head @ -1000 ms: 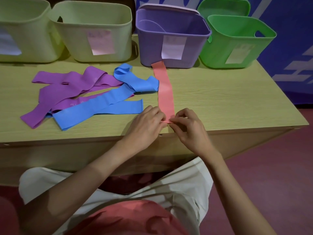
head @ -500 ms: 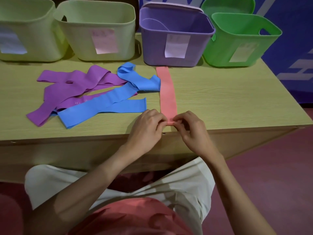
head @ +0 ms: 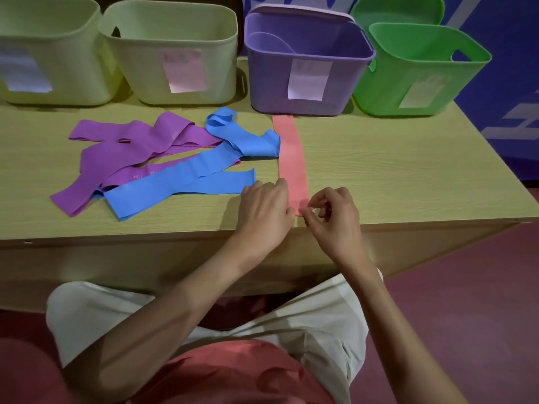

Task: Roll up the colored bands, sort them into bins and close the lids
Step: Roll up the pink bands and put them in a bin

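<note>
A pink band [head: 291, 158] lies flat and straight on the desk [head: 393, 170], running from the foot of the purple bin [head: 306, 80] at the back edge down to the front edge. Both hands work its near end: the left hand [head: 265, 211] rests knuckles-up on the band's left side, fingers curled onto the end, and the right hand [head: 335, 217] pinches the same end between thumb and fingertips — each grip is closed on the pink band. Whether the end is already folded over is hard to tell.

Toward the left of the desk, a blue band [head: 186, 182] lies doubled over itself and crosses a loose purple band [head: 128, 150]; the two overlap in a heap, and one fold of the blue band touches the pink band's left edge.

Four open bins stand along the back edge: two pale bins [head: 175, 53] at the left, then the purple bin, then a green bin [head: 420, 74] at the back right corner. Each carries a paper label on its front. A purple lid [head: 297, 11] stands behind the purple bin and a green lid [head: 399, 10] behind the green one.
</note>
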`<state>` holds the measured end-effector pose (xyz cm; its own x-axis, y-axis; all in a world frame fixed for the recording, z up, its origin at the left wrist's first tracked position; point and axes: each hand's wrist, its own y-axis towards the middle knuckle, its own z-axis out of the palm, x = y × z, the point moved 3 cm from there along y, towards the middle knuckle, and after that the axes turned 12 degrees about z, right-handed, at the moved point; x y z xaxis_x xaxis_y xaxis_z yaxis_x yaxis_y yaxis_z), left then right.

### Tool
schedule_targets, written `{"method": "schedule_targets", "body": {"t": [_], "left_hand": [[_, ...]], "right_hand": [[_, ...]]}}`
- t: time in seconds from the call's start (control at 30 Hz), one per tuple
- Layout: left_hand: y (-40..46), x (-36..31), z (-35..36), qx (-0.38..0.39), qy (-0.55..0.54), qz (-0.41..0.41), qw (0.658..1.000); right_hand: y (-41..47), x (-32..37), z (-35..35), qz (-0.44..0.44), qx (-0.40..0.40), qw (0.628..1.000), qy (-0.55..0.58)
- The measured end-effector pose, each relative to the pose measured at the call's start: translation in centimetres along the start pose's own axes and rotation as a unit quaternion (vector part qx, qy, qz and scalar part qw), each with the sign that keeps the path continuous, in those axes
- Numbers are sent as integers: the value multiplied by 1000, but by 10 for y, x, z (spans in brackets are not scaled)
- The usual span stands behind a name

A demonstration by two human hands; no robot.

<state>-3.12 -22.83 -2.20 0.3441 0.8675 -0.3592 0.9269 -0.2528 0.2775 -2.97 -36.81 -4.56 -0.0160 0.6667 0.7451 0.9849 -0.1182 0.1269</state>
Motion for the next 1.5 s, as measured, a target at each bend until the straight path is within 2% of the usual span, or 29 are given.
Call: {"method": "schedule_targets", "body": {"t": [0.1,0.23,0.4,0.8,1.17,1.33,1.43,1.5], "left_hand": [[4,-1,-1,1,47,19,999],[3,5,0,8,-19,79,997],[-9,10,2,8,-20,154,988],[-12,15,-1,20,-106,109,988],[-12,12,-3,-3,-87,120,989],[-16,7,1,-30,-1,148,989],[-15,12,2,-49,-44,113,991],[-15,14,2,-51,-75,103,991]], "right_hand": [[0,-6,-1,-34,-1,999,1],[2,-8,-4,-83,26,996,-13],[9,-7,-7,-108,87,990,-27],[9,-6,-10,-59,120,990,-50],[6,-4,-9,-51,77,995,-45],[4,-5,-7,-39,49,997,-40],[1,-6,-8,-40,29,999,0],[-1,-3,-8,-77,32,996,-9]]}}
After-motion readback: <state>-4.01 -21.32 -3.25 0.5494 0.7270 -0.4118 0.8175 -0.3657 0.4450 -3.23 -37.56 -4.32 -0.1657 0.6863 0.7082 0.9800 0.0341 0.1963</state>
